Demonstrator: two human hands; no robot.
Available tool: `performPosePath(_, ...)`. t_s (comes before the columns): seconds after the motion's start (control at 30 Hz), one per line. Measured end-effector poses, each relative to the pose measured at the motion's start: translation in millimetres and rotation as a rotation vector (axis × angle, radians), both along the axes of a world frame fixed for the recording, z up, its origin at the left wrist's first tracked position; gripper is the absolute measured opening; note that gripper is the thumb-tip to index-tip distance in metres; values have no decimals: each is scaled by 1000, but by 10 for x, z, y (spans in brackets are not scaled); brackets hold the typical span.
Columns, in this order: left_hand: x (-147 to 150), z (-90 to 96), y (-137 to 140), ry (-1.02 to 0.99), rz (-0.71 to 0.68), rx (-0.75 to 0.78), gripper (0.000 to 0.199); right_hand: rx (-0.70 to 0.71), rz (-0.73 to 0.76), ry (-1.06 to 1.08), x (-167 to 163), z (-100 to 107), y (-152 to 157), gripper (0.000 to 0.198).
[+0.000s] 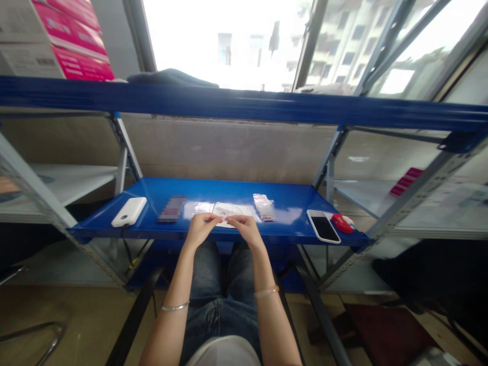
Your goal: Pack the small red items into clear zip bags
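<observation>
Two hands meet at the front edge of the blue shelf point(236, 190), fingertips almost touching. The left hand point(201, 227) has its thumb and forefinger pinched together, the other fingers curled loosely under; the right hand point(246, 227) pinches the same way. Between them they hold something small and pale, too small to make out, just above a clear bag point(233, 209) lying flat on the shelf. Whether the pinched thing is the bag's near edge or a separate piece cannot be told.

Both forearms rise from the lap, elbows low and wide, wrists bent slightly inward so the hands form a peak over the shelf edge. Each wrist carries one thin bangle, two in all.

On the shelf lie one white power bank point(129, 211) at the left with a cable hanging from it, one dark blurred item point(172, 208) beside it, one smaller clear bag point(202, 207) just left of the first, and one packet point(264, 206) with reddish contents to the right of the hands. Farther right are one phone point(323, 225), screen up, and one red-and-white object point(342, 222) touching its right side. Pink-and-white boxes point(72, 40) sit on the upper shelf at top left.
</observation>
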State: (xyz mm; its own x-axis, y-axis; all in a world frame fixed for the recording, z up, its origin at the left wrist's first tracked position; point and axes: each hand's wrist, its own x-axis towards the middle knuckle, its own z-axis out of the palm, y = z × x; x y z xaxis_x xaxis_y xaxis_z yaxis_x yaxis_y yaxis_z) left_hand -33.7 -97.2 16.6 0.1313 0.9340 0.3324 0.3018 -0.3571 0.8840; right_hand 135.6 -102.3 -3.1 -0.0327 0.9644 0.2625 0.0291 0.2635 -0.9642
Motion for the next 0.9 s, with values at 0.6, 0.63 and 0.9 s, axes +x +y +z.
performPosePath(0.6,-284,-289,413,76,171,26,19,-123,52,-73,51,-71,44,37)
performPosePath(0.63,-315,-325,498,176,218,13,18,-127,40,-77,75,-78,50,38)
performPosePath(0.9,-457,-508,921,590,397,-102,18,-100,-200,-252,310,-268,178,36)
